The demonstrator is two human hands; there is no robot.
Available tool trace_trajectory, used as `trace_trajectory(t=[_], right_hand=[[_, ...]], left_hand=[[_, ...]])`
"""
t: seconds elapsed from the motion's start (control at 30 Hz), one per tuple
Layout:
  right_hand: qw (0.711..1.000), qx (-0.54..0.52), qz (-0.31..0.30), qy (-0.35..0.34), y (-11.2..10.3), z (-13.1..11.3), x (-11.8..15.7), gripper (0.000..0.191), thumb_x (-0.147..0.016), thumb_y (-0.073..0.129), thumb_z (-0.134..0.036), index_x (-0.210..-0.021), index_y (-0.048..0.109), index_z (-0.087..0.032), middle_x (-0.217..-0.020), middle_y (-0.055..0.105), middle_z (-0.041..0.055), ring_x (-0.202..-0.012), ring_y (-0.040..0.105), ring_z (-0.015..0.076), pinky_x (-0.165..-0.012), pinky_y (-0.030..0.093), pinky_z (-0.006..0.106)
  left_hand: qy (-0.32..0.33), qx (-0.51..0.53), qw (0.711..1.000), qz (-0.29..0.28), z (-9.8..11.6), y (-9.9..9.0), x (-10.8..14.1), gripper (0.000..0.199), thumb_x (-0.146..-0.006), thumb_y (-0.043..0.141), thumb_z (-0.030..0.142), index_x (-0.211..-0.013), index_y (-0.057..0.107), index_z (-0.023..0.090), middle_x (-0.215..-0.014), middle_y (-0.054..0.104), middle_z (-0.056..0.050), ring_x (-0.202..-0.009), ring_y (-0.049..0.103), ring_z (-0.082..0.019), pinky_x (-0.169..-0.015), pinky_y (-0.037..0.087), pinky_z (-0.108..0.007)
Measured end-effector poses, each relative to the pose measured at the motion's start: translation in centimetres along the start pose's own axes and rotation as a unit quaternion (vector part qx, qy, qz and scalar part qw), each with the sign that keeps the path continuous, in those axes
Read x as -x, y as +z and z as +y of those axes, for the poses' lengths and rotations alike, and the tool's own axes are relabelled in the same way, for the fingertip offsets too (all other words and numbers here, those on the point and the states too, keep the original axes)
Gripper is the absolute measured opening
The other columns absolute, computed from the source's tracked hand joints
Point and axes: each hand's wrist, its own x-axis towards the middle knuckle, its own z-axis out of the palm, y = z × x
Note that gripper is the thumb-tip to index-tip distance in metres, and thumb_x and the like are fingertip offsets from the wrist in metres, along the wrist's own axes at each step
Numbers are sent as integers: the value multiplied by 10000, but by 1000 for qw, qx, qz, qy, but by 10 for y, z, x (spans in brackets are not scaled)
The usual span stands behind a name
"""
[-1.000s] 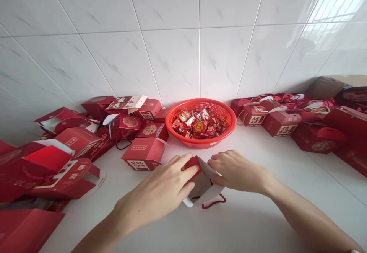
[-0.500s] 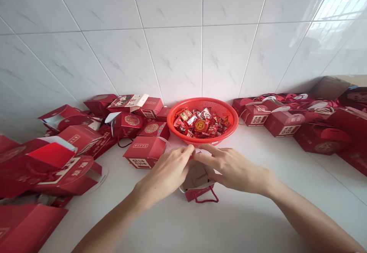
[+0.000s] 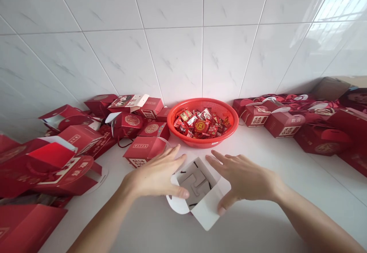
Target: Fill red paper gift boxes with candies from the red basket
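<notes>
A small paper gift box (image 3: 208, 210) stands on the white tabletop with its flaps spread and its pale inside facing up. Dark strips show along its inner edges, and I see nothing loose in it. My left hand (image 3: 157, 174) is at the box's left side, fingers stretched out, thumb over the near-left flap. On the opposite side, my right hand (image 3: 246, 176) has its fingers spread, with the thumb over the near-right flap. Whether either thumb presses on the card, I cannot tell. Just beyond the hands sits a red plastic basket (image 3: 197, 143) of wrapped sweets (image 3: 200, 126).
A red box (image 3: 143, 148) lies close behind my left hand. Several more red boxes (image 3: 83, 138) crowd the left side. On the right, along the tiled wall (image 3: 223, 61), stand closed red boxes (image 3: 283, 123) with a brown carton (image 3: 329, 88) behind.
The box's red outside with its cord handle faced me; now its flaps are folded out and its inside lies open. My hands have moved apart from their close pinch to either side.
</notes>
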Motion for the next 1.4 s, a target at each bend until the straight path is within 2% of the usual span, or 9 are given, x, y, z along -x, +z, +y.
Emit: trace_trajectory(t=[0.13, 0.27, 0.4, 0.67, 0.9, 1.07, 1.17, 1.3, 1.4], right_hand=[[1000, 17, -2, 24, 5, -1, -4, 1115, -757, 701, -707, -1601, 263, -123, -1553, 390, 291, -1227, 580, 437, -938, 450, 463], [998, 21, -2, 61, 4, 3, -9, 1110, -758, 720, -664, -1612, 250, -133, -1343, 605, 243, -1126, 635, 416, -886, 447, 433], [995, 12, 7, 97, -3, 10, -14, 1063, -722, 777, -625, -1555, 365, -108, -1107, 704, 190, -994, 676, 395, -788, 443, 393], [986, 30, 36, 159, -18, 19, -7, 564, -826, 724, -578, -1167, 663, -133, -991, 724, 152, -919, 681, 360, -742, 442, 380], [972, -84, 203, 89, -32, 55, -1, 433, -829, 681, -587, -1095, 724, -248, -1015, 752, 76, -876, 692, 288, -728, 470, 359], [927, -233, 294, 29, -45, 88, -49, 312, -850, 628, -499, -894, 749, -215, -846, 758, 51, -790, 689, 238, -735, 517, 351], [926, -220, 304, 50, -49, 100, -91, 248, -858, 631, -423, -889, 748, -206, -888, 763, 54, -846, 684, 247, -795, 524, 362], [933, -189, 297, 76, -47, 103, -130, 317, -834, 666, -313, -1119, 748, -202, -1066, 760, 108, -972, 685, 292, -851, 516, 391], [953, -172, 250, 27, -41, 102, -138, 485, -692, 810, -274, -1173, 757, -307, -1190, 749, 42, -1031, 694, 269, -865, 529, 323]], left_hand=[[-21, -2, 998, -63, -5, -5, 4, 939, -649, 766, 693, -1411, 552, 188, -1436, 560, -225, -1334, 517, -454, -966, 512, -505], [33, 88, 992, -85, -10, -2, -6, 814, -684, 759, 653, -1376, 581, 262, -1120, 738, -91, -981, 716, -323, -772, 541, -326], [28, 120, 989, -77, -11, 0, -18, 912, -697, 756, 652, -1501, 462, 336, -1173, 728, -71, -1014, 706, -319, -784, 518, -301], [-28, 83, 996, -4, -1, -1, -20, 889, -800, 639, 693, -1576, 339, 380, -1008, 714, -80, -1043, 672, -363, -750, 496, -315], [10, 56, 998, 19, 3, -5, -12, 639, -909, 552, 572, -1521, 426, 433, -733, 677, 8, -775, 683, -279, -664, 426, -265], [-1, 63, 995, 84, -1, -16, -8, 548, -913, 526, 633, -1359, 634, 335, -815, 724, -16, -839, 675, -266, -678, 422, -269], [3, 75, 987, 144, -8, -26, -19, 564, -940, 483, 616, -1351, 648, 267, -911, 753, -36, -896, 683, -250, -762, 459, -291], [38, 90, 970, 223, -19, -44, -59, 442, -946, 493, 470, -1216, 725, 209, -1005, 773, -57, -931, 702, -234, -795, 492, -295], [75, 81, 964, 242, -29, -56, -106, 342, -938, 473, 331, -1065, 768, 213, -1060, 775, -49, -952, 704, -224, -831, 505, -292]])
